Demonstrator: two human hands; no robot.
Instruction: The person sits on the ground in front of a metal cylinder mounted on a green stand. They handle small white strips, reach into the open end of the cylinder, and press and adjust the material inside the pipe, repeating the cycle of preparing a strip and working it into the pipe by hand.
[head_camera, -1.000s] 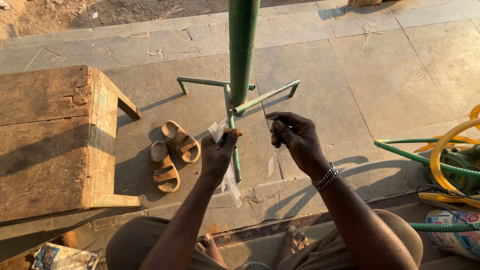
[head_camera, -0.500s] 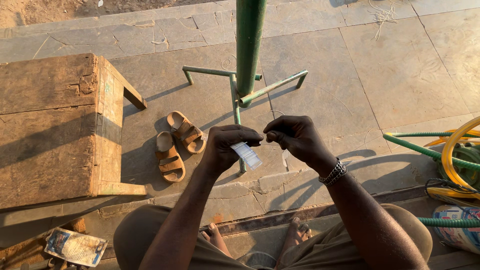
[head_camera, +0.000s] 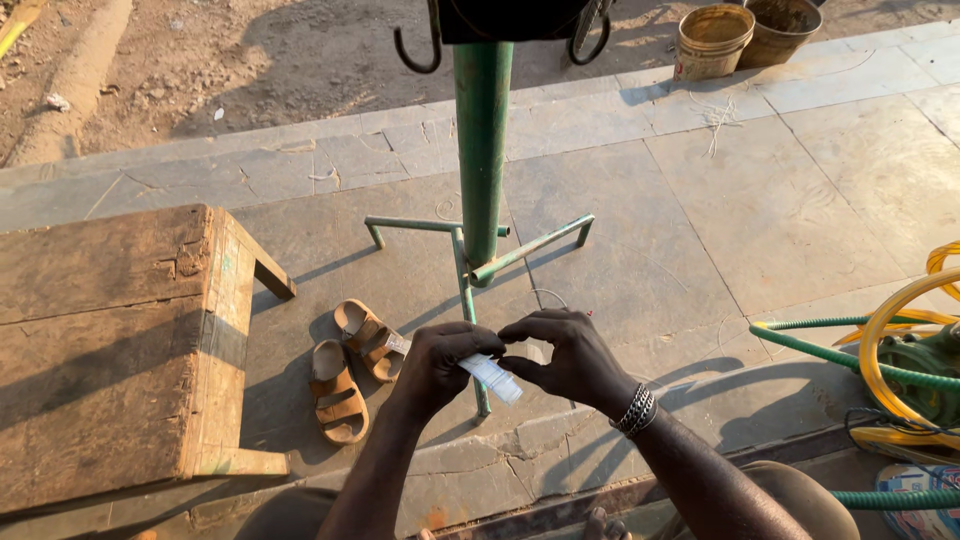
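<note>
both hands, left (head_camera: 437, 362) & right (head_camera: 570, 357), pinching small white tube (head_camera: 492, 378). above stone pavement (head_camera: 700, 230), nr green stand (head_camera: 482, 160) base. sandals (head_camera: 352, 368) just left.

I logged a stone-slab floor (head_camera: 800, 190) bearing a green pole stand (head_camera: 481, 200), a pair of brown sandals (head_camera: 350, 365), a wooden bench (head_camera: 110, 340), two buckets (head_camera: 740, 35) and coiled hoses (head_camera: 900, 350).
</note>
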